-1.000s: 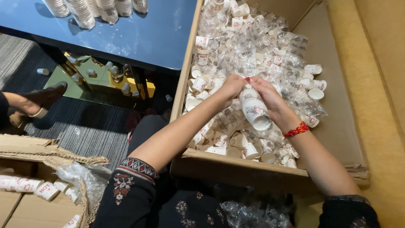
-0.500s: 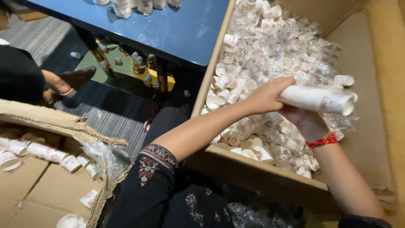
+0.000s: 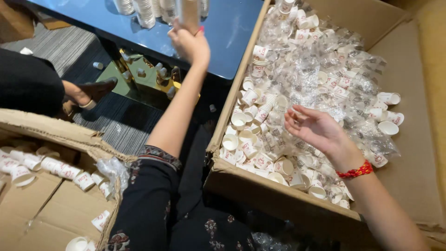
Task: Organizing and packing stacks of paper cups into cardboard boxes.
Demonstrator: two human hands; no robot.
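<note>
1. Now my left hand [image 3: 189, 44] is stretched forward over the blue tabletop [image 3: 227, 32], and its grip is closed around a stack of cups [image 3: 188, 14], which stands upright at the top edge of the view.
2. Other stacks [image 3: 139, 9] of white cups stand on the tabletop just beside the one I hold, on its left side.
3. My right hand [image 3: 316, 128] hovers above the big box [image 3: 278, 200], palm turned up, fingers [image 3: 297, 122] spread and loose; its grip is open and holds nothing.
4. On my right wrist there is a red band [image 3: 355, 171].
5. The box is full of loose paper cups [image 3: 246, 135], white with red print, mixed with clear plastic wrap [image 3: 334, 74].
6. The cups lie in every direction, some upright, some on their side.
7. At my lower left a second box [image 3: 42, 204] holds a few more cups [image 3: 55, 167] and a piece of wrap [image 3: 114, 169] on its edge.
8. Under the tabletop I see a green and gold base [image 3: 144, 79] on a striped carpet [image 3: 111, 116].
9. Another person's foot in a dark shoe [image 3: 95, 90] rests on this carpet, at the left, well apart from my hands.
</note>
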